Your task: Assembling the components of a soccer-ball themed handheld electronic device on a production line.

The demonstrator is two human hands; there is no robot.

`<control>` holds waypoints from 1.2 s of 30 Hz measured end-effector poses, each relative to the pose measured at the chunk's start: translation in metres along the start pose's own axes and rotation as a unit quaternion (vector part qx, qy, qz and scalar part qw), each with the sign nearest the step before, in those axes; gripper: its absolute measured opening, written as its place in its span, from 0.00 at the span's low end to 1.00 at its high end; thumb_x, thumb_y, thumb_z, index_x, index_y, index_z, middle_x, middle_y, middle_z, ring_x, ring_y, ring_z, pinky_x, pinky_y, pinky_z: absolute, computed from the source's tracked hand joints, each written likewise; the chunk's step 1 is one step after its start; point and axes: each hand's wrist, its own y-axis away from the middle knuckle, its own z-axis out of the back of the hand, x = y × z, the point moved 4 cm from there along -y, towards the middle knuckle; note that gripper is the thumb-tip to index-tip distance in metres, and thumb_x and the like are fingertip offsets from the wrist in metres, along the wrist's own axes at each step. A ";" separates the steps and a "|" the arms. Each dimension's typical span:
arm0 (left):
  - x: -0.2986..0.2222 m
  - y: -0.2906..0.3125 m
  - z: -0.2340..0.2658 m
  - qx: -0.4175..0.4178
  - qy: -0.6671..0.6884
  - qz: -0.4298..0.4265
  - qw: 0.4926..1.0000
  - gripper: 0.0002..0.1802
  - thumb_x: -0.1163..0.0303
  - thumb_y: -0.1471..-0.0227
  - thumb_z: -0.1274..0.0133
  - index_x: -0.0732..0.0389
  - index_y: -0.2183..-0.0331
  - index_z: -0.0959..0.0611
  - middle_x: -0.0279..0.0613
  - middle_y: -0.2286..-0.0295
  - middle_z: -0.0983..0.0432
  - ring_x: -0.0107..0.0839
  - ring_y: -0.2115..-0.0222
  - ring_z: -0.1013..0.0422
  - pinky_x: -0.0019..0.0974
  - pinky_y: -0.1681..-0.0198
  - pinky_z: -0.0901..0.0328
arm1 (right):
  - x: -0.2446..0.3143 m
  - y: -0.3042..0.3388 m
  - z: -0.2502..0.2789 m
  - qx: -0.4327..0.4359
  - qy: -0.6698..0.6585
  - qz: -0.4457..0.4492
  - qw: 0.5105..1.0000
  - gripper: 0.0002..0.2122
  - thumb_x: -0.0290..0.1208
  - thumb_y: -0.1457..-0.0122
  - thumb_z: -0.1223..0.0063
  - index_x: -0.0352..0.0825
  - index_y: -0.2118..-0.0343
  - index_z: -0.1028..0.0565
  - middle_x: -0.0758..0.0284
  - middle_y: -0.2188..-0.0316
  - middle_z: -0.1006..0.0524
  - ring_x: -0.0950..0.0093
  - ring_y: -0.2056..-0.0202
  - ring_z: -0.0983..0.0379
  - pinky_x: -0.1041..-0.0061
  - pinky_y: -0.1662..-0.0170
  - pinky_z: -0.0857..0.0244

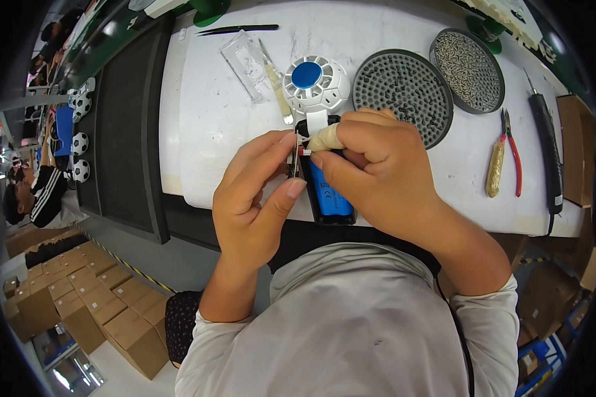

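My left hand [255, 192] pinches a small circuit board [293, 159], held on edge between thumb and fingers. Close against it, my right hand [377, 159] is closed in a pinch at a small white and red connector [304, 151]; its index finger is wrapped in pale tape. Thin whitish wires show between the two hands. Below them lies a black housing [316, 215] holding a blue-wrapped battery pack [332, 198], partly covered by my right hand. A white round fan grille with a blue centre [306, 75] sits just beyond the housing's far end.
Two round trays, one with dark small parts [404, 89] and one with silvery screws [467, 69], stand at the back right. Pliers [503, 155] and an electric screwdriver [544, 142] lie right. Tweezers [238, 29], a clear plastic piece [244, 66] and a taped tool [278, 89] lie left.
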 end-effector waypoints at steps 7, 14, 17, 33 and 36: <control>-0.004 -0.002 -0.001 0.011 -0.049 -0.039 0.998 0.21 0.78 0.52 0.42 0.67 0.53 0.22 0.52 0.54 0.28 0.37 0.55 0.30 0.33 0.52 0.36 | -0.002 0.001 0.003 0.020 -0.109 -0.079 0.991 0.05 0.22 0.53 0.42 0.29 0.71 0.22 0.70 0.84 0.33 0.80 0.81 0.39 0.78 0.75 0.46; -0.001 -0.004 -0.004 0.019 -0.056 -0.056 0.997 0.22 0.78 0.52 0.41 0.66 0.52 0.22 0.52 0.53 0.29 0.38 0.55 0.30 0.34 0.52 0.36 | -0.008 0.001 0.008 0.028 -0.153 -0.112 0.981 0.05 0.22 0.51 0.43 0.28 0.70 0.22 0.70 0.82 0.31 0.83 0.80 0.38 0.80 0.77 0.46; 0.001 -0.003 -0.005 0.012 -0.055 -0.062 0.996 0.22 0.78 0.52 0.41 0.66 0.52 0.21 0.52 0.53 0.30 0.37 0.56 0.30 0.33 0.53 0.35 | -0.008 0.001 0.009 0.024 -0.152 -0.119 0.981 0.05 0.23 0.51 0.43 0.28 0.71 0.22 0.70 0.82 0.32 0.82 0.80 0.38 0.80 0.77 0.46; 0.002 -0.005 -0.016 -0.009 -0.190 -0.198 0.962 0.22 0.79 0.54 0.39 0.67 0.54 0.20 0.52 0.57 0.30 0.37 0.62 0.27 0.32 0.58 0.32 | -0.006 0.004 0.003 -0.031 -0.036 0.034 0.998 0.04 0.23 0.51 0.46 0.32 0.77 0.29 0.67 0.85 0.34 0.68 0.80 0.37 0.71 0.71 0.45; -0.002 -0.008 -0.021 -0.010 -0.218 -0.215 0.952 0.22 0.79 0.55 0.39 0.67 0.55 0.20 0.52 0.58 0.29 0.37 0.63 0.27 0.32 0.60 0.31 | -0.005 0.001 0.004 -0.036 -0.031 0.055 0.997 0.03 0.23 0.52 0.46 0.32 0.76 0.29 0.66 0.83 0.33 0.68 0.79 0.36 0.70 0.70 0.45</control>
